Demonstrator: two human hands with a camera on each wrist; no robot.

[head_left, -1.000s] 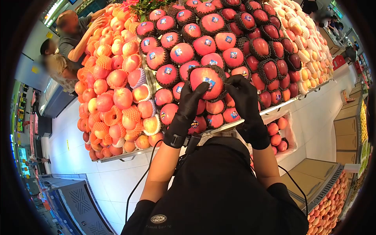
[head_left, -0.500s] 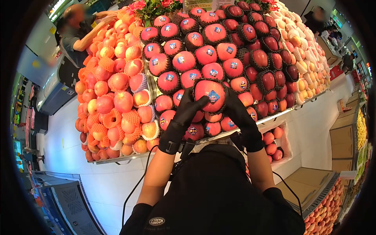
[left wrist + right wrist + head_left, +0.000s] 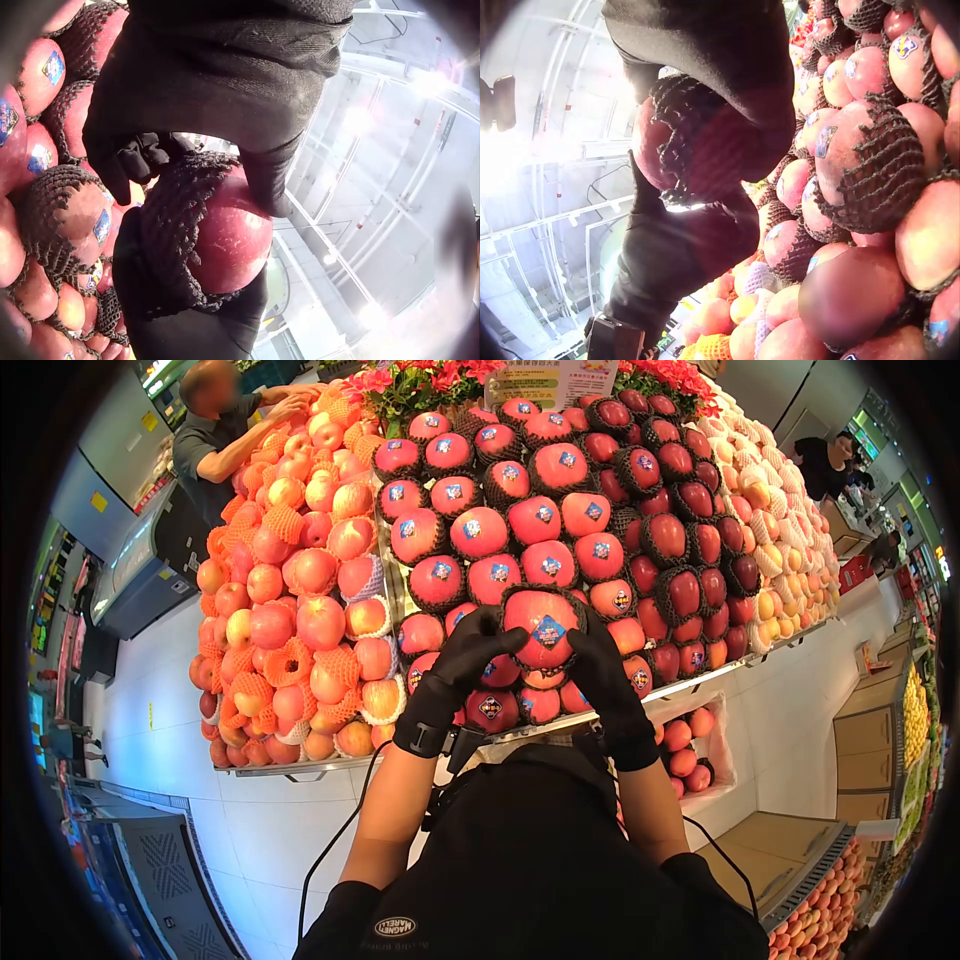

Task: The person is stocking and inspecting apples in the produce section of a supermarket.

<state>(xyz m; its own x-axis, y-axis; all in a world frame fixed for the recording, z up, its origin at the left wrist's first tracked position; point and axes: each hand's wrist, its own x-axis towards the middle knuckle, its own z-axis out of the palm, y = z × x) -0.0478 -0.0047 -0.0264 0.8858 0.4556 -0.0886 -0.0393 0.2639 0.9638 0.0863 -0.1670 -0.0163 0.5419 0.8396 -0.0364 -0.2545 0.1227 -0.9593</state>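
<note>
A large red apple (image 3: 527, 622) with a blue diamond sticker is held between two black-gloved hands, above the front rows of the display. My left hand (image 3: 465, 658) grips its left side, thumb on the skin near the sticker. On the other side, my right hand (image 3: 608, 678) curls round the apple's right edge. The left wrist view shows a black foam net (image 3: 174, 225) sleeving part of the fruit, with bare red skin (image 3: 238, 244) showing beyond its ragged edge. In the right wrist view the right hand's fingers are mostly hidden.
Netted apples (image 3: 480, 532) with stickers stand in rows beneath the hands. Darker red apples (image 3: 665, 538) lie to their right, orange-netted apples (image 3: 290, 570) to the left. Below the display's metal edge sits a box of fruit (image 3: 722, 765). Another person (image 3: 205, 445) reaches in at far left.
The right hand has moved from pinching at the net's edge to curling round the apple's side. The sticker now faces upward more squarely. The head view has tilted, bringing flowers and a sign in.
</note>
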